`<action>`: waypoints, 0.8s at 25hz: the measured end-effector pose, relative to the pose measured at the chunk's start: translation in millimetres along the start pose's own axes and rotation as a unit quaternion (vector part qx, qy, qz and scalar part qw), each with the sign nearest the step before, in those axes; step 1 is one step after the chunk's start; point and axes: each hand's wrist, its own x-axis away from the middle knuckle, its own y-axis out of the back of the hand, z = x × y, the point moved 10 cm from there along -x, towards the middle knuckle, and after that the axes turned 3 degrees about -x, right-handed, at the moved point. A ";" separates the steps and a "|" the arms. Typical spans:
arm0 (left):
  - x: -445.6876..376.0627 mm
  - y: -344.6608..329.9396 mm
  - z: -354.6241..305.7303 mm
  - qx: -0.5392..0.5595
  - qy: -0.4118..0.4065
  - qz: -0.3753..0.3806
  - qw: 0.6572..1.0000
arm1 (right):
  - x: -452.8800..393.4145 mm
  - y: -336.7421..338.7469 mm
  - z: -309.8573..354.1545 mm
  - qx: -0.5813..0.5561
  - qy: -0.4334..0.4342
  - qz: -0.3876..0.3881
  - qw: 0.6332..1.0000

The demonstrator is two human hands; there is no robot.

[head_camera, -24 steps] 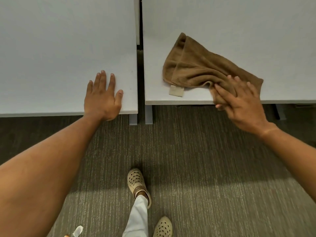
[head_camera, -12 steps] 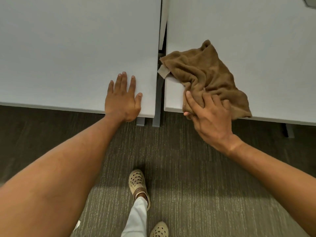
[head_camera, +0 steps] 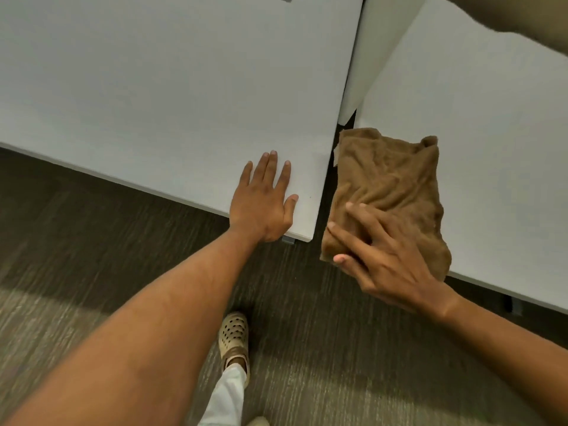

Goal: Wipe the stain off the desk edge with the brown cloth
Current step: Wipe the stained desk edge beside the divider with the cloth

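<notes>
The brown cloth (head_camera: pixel 390 182) lies bunched on the front left corner of the right white desk (head_camera: pixel 491 142), covering that corner and hanging a little over its front edge. My right hand (head_camera: pixel 384 256) presses on the cloth's near part, fingers spread over it and thumb below the desk edge. My left hand (head_camera: pixel 264 204) lies flat, fingers apart, on the front right corner of the left white desk (head_camera: pixel 153 96). No stain shows; the desk edge under the cloth is hidden.
A narrow dark gap (head_camera: pixel 327 192) separates the two desks, with a white divider panel (head_camera: pixel 365 56) behind it. Grey carpet (head_camera: pixel 92 241) lies below. My foot in a beige perforated shoe (head_camera: pixel 233 336) stands near the desks. A grey desk leg (head_camera: pixel 516 305) shows at right.
My right hand has dragged the cloth left along the right desk's front edge to its left corner. The view has tilted and shifted left. My left hand stays flat on the left desk.
</notes>
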 end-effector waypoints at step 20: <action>2.6 0.9 0.2 0.016 -0.003 0.001 1.000 | -77.8 -0.8 -17.7 -0.099 0.057 0.097 0.989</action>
